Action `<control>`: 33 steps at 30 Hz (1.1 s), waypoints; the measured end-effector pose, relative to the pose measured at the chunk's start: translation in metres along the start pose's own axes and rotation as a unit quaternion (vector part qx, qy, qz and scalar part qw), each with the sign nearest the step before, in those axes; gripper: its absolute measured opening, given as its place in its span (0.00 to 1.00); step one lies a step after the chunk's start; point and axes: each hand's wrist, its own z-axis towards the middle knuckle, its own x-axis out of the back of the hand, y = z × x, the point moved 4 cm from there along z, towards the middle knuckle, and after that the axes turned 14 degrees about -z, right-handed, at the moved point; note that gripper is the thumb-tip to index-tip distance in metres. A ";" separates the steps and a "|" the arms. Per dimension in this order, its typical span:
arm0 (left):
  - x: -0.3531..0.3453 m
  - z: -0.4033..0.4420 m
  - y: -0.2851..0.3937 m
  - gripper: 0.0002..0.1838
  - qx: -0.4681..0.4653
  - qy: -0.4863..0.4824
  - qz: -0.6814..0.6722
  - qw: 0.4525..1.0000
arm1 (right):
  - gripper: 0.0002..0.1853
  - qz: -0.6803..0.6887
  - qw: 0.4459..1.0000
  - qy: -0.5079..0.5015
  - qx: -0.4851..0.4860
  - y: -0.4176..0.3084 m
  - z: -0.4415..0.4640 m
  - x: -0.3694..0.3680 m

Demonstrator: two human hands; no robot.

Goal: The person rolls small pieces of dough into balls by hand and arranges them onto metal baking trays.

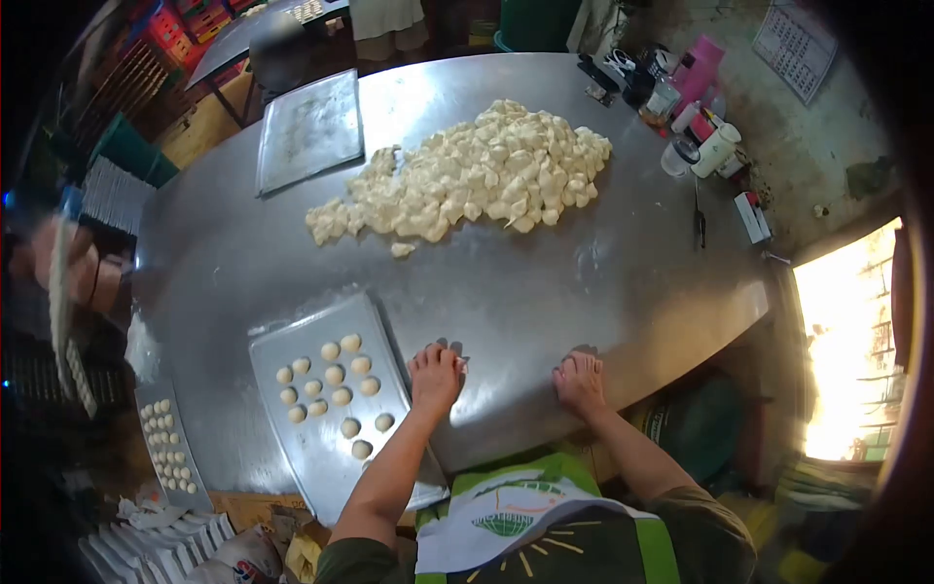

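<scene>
My left hand is curled low over the steel table, just right of a metal tray. Its fingers are bent round something I cannot make out. Several round dough balls sit on that tray, partly behind my left forearm. Farther right, my right hand rests on the table with its fingers curled downward; what is under them is hidden. A large heap of cut dough pieces lies across the far part of the table, with one small piece apart at its near edge.
An empty metal tray lies at the far left. Jars, a pink flask and a white container stand at the far right. Another tray of dough balls is at lower left. A co-worker's hand shows at the left edge.
</scene>
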 end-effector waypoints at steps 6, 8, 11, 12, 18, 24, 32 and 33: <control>-0.055 0.096 0.013 0.11 0.103 0.075 0.034 0.991 | 0.08 0.140 0.986 -0.036 -0.082 -0.019 0.136 -0.035; -0.068 0.078 0.027 0.12 0.072 0.008 -0.017 0.997 | 0.07 0.160 0.981 -0.038 -0.098 -0.027 0.132 -0.044; -0.054 0.038 0.019 0.10 -0.006 -0.033 -0.021 0.999 | 0.06 0.160 0.974 -0.136 0.085 -0.037 0.106 -0.046; -0.044 0.024 0.013 0.09 -0.054 -0.040 -0.004 0.998 | 0.06 0.151 0.971 -0.148 0.110 -0.019 0.101 -0.038; -0.036 0.156 -0.021 0.08 0.060 0.041 0.038 0.997 | 0.07 0.197 0.977 -0.022 0.082 -0.027 0.207 -0.064; -0.056 0.086 0.007 0.09 0.047 -0.022 -0.012 0.999 | 0.07 0.306 0.937 -0.054 0.160 -0.061 0.178 -0.061; -0.025 0.174 -0.043 0.06 0.073 0.121 0.075 0.987 | 0.06 0.193 0.974 0.011 0.119 -0.048 0.255 -0.091; -0.032 0.185 -0.040 0.06 0.090 0.116 0.057 0.988 | 0.06 0.205 0.975 -0.024 0.088 -0.054 0.261 -0.093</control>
